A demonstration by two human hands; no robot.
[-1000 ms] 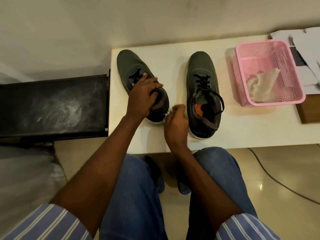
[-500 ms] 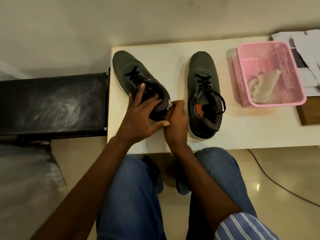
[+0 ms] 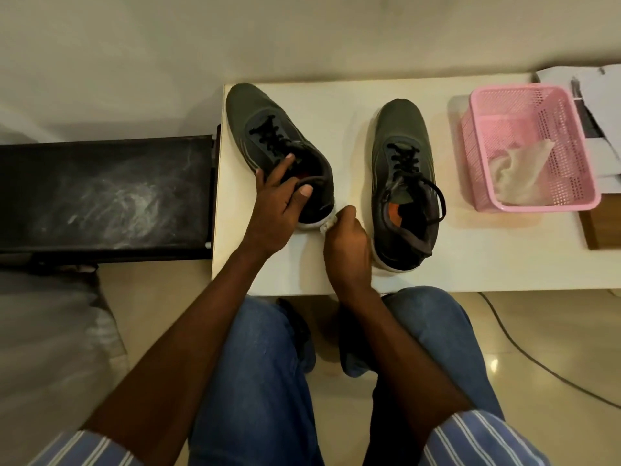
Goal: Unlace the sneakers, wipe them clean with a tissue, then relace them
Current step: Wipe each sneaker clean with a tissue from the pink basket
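Observation:
Two dark grey sneakers with black laces stand on a white table [image 3: 336, 270]. The left sneaker [image 3: 258, 122] lies angled with its toe to the far left; my left hand [image 3: 275, 203] grips its heel collar, thumb inside the opening. My right hand [image 3: 346, 243] is closed on a small white tissue [image 3: 326, 227] pressed against the white sole at that heel. The right sneaker [image 3: 401, 156] stands apart to the right, toe pointing away, a lace loop hanging over its side.
A pink mesh basket [image 3: 584, 200] with a crumpled used tissue [image 3: 514, 169] sits at the table's right. Papers [image 3: 601, 95] lie behind it. A black bench [image 3: 100, 196] adjoins the table's left edge. A cable [image 3: 537, 364] runs across the floor.
My left hand slid from the top of the left sneaker back to its heel collar. The sneaker's toe swung further left. My right hand keeps the tissue at the heel sole.

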